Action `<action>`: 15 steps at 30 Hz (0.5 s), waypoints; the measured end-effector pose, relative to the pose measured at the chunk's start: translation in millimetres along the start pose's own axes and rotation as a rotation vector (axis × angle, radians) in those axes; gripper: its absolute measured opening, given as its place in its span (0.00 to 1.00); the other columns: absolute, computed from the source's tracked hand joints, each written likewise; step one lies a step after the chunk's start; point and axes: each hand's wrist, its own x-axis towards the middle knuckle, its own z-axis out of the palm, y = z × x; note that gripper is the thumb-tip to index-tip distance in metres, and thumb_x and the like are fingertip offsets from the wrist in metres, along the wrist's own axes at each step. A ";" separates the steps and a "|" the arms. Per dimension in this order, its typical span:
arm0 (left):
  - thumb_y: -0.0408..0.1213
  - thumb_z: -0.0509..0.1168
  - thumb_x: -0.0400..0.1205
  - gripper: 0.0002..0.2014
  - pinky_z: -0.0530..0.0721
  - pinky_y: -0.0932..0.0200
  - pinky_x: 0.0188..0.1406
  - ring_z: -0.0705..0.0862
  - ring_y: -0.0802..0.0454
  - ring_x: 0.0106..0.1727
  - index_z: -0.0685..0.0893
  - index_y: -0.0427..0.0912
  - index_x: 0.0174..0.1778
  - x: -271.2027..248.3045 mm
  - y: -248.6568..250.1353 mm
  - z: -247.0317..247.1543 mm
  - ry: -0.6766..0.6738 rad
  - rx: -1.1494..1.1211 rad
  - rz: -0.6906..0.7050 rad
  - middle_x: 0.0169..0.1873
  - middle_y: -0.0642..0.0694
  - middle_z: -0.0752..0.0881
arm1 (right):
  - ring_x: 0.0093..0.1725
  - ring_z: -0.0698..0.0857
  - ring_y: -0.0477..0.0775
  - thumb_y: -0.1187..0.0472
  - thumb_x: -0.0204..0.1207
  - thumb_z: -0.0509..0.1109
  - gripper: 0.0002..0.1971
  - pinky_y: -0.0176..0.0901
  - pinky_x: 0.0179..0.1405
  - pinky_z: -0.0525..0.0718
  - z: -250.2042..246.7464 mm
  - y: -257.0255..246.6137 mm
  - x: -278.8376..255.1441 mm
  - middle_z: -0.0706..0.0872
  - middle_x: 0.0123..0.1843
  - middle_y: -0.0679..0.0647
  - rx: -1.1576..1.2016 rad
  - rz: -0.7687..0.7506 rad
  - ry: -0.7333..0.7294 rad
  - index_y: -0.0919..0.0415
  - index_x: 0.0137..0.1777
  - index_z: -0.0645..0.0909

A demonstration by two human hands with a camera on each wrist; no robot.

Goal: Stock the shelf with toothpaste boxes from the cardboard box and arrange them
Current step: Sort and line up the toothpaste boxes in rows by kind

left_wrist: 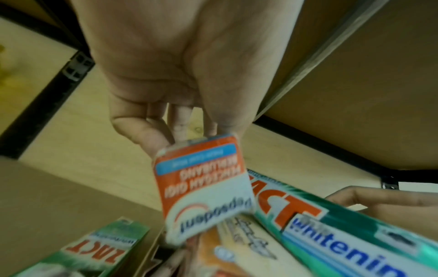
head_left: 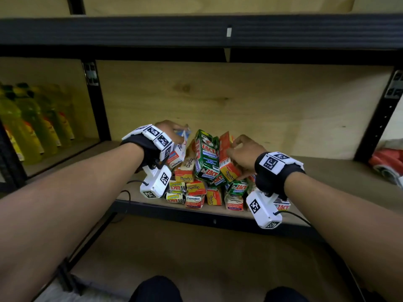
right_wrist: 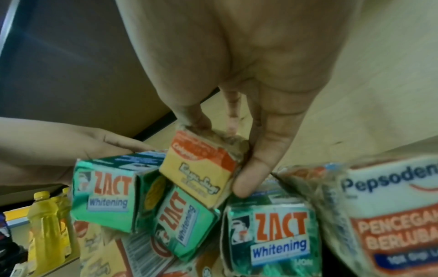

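Your left hand point(head_left: 169, 130) pinches the top end of a Pepsodent box point(left_wrist: 203, 189), tilted, at the pile's 10 o'clock. Your right hand point(head_left: 244, 154) grips an orange-yellow Colgate box point(right_wrist: 201, 168) by its top end, at 2 o'clock. A green Zact box point(head_left: 207, 156) leans between them. The pile of toothpaste boxes point(head_left: 202, 192) sits on the shelf point(head_left: 327, 171) near its front edge. Yellow bottles point(head_left: 32, 125) stand at 9 o'clock.
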 end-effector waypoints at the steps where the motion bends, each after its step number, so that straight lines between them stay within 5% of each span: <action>1: 0.41 0.66 0.84 0.25 0.77 0.60 0.48 0.82 0.46 0.67 0.74 0.51 0.79 3.3 -7.6 4.7 -0.005 -0.039 -0.030 0.78 0.47 0.74 | 0.45 0.89 0.64 0.47 0.77 0.70 0.18 0.62 0.32 0.92 3.3 1.0 3.1 0.82 0.55 0.57 0.007 0.007 -0.002 0.52 0.63 0.74; 6: 0.39 0.67 0.84 0.20 0.81 0.58 0.51 0.85 0.45 0.61 0.80 0.51 0.74 14.6 -37.8 22.2 -0.023 -0.212 -0.141 0.71 0.45 0.82 | 0.49 0.87 0.63 0.49 0.80 0.67 0.15 0.60 0.33 0.92 10.7 6.0 16.9 0.79 0.60 0.56 -0.005 0.028 -0.025 0.49 0.63 0.73; 11: 0.41 0.68 0.83 0.20 0.84 0.58 0.48 0.88 0.46 0.52 0.81 0.52 0.72 18.4 -48.0 35.5 -0.019 -0.314 -0.163 0.63 0.44 0.87 | 0.46 0.83 0.59 0.49 0.82 0.65 0.14 0.61 0.35 0.93 10.4 9.3 23.8 0.75 0.49 0.51 -0.054 0.011 -0.033 0.51 0.65 0.72; 15: 0.46 0.65 0.84 0.18 0.80 0.62 0.39 0.88 0.46 0.49 0.82 0.57 0.70 16.0 -47.4 41.4 0.006 -0.296 -0.162 0.61 0.48 0.87 | 0.42 0.90 0.66 0.46 0.83 0.60 0.14 0.59 0.36 0.93 9.9 7.1 20.4 0.79 0.44 0.56 -0.219 -0.017 -0.043 0.52 0.63 0.70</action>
